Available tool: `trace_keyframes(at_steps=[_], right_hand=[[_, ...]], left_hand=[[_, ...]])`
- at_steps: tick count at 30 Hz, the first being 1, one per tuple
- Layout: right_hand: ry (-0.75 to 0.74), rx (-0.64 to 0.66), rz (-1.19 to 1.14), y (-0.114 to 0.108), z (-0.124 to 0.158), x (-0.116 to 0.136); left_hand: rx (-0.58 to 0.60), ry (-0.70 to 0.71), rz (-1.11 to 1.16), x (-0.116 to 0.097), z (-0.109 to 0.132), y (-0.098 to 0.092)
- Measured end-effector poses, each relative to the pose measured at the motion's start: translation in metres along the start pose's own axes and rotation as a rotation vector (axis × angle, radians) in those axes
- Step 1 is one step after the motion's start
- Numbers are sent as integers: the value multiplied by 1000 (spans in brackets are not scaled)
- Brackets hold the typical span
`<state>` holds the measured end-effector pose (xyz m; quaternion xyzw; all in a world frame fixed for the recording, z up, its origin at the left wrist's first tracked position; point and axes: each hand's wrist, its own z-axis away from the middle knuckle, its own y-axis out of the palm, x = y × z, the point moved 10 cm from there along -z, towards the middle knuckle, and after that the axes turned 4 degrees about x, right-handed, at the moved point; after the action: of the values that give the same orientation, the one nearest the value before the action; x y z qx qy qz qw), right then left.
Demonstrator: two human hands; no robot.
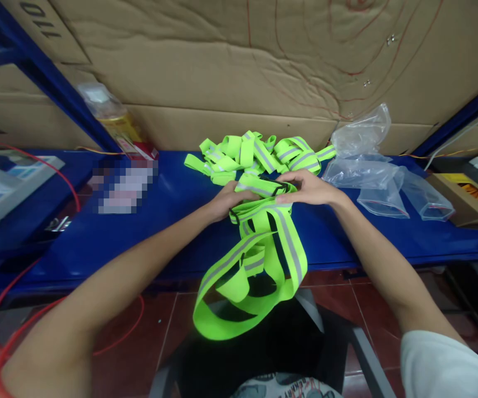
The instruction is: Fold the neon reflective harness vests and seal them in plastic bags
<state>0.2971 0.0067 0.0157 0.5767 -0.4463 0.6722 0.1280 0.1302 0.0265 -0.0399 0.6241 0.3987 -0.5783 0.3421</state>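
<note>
Both hands grip a neon-yellow reflective strap (292,243) with a grey stripe, bunched in folds at the table's front half. My left hand (227,202) closes on the bundle's left side, near a black buckle. On the right side, my right hand (310,188) pinches the folds between thumb and fingers, beside another black slider. Long loops of the strap hang down over the table edge above my lap. Just behind the hands lies a heap of similar neon-yellow straps (259,155), loosely rolled and tangled.
Clear plastic bags (382,182) lie right of the heap on the blue table (172,221). Farther right stands an open cardboard box (467,199). A bottle (112,113) of yellow liquid stands at the back left. Red tubing (10,293) loops at the left. Cardboard (222,72) backs the table.
</note>
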Motion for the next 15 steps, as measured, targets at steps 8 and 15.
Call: trace_keyframes(at_steps=[8,15], right_hand=[[42,220,163,17,8,4],[214,537,-102,55,18,-15]], left_hand=[[378,-232,109,10,17,30],[427,-67,-23,-2,11,33]])
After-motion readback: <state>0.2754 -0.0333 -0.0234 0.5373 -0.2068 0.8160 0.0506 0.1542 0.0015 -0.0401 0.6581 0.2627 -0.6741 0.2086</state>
